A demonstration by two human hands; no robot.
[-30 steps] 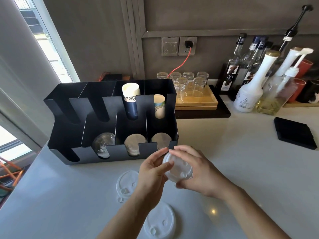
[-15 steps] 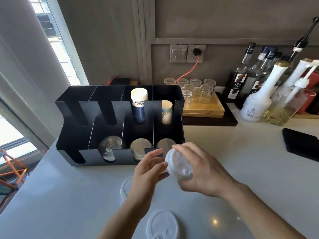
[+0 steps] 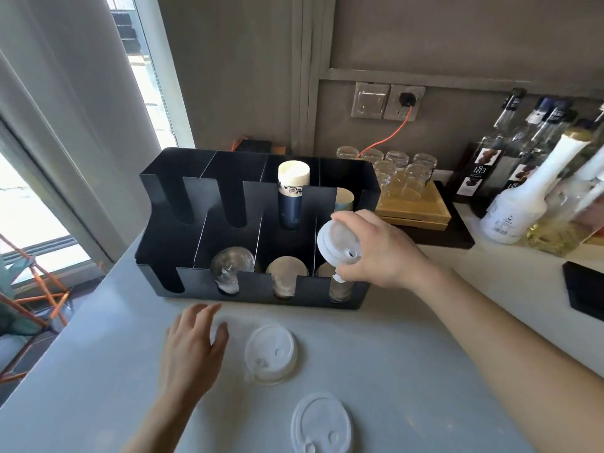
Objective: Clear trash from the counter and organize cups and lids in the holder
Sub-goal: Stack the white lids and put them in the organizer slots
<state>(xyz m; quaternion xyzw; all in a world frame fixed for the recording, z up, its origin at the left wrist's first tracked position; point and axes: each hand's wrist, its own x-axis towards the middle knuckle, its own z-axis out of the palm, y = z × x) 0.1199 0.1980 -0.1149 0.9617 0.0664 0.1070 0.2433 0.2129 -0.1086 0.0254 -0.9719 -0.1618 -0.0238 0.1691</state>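
A black slotted holder (image 3: 346,191) stands on the white counter (image 3: 408,354). My right hand (image 3: 376,251) grips a small stack of white lids (image 3: 335,245) tilted on edge over the holder's front right compartment. My left hand (image 3: 192,348), fingers spread and holding nothing, hovers low over the counter before the holder. Two more white lids lie flat: one (image 3: 271,353) beside that hand, one (image 3: 322,423) nearer me. A dark blue cup stack (image 3: 292,194) and a patterned cup (image 3: 343,201) fill back slots. Front slots hold clear lids (image 3: 230,266) and brownish lids (image 3: 286,277).
Upturned glasses (image 3: 400,173) sit on a wooden tray (image 3: 411,212) behind the holder. Syrup bottles (image 3: 516,197) crowd the back right. A black flat box (image 3: 585,291) lies at the right edge. An orange cable (image 3: 385,140) runs from a wall socket. The counter's left edge drops beside a window.
My right hand carried the lid stack up and forward from the counter to the holder's front right slot. My left hand let go and dropped left toward the counter.
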